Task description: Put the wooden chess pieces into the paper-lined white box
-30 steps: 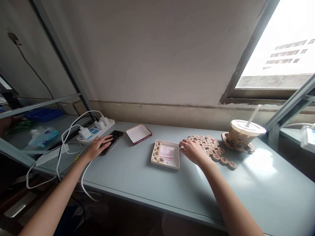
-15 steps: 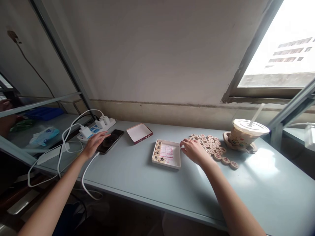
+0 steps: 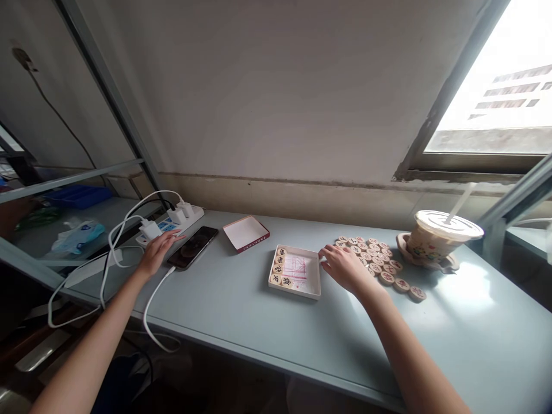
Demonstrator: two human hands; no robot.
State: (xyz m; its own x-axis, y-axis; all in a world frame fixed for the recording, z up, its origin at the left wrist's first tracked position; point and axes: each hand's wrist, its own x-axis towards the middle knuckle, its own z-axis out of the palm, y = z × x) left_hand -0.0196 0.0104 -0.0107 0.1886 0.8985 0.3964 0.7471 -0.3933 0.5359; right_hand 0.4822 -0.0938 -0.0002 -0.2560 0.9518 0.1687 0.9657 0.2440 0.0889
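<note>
On table (image 3: 241, 310): right hand (image 3: 342, 267), fingers loosely curled, touches wooden pieces (image 3: 379, 261) beside box (image 3: 296, 272); left hand (image 3: 155, 251), fingers spread, near phone (image 3: 192, 247).

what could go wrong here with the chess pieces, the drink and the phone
The cup with a straw stands right beside the loose chess pieces; a wide sweep of the right hand might tip it over them. The phone lies near the table edge on a hanging white cable; the left hand beside it could snag the cable and drag it off.
</note>
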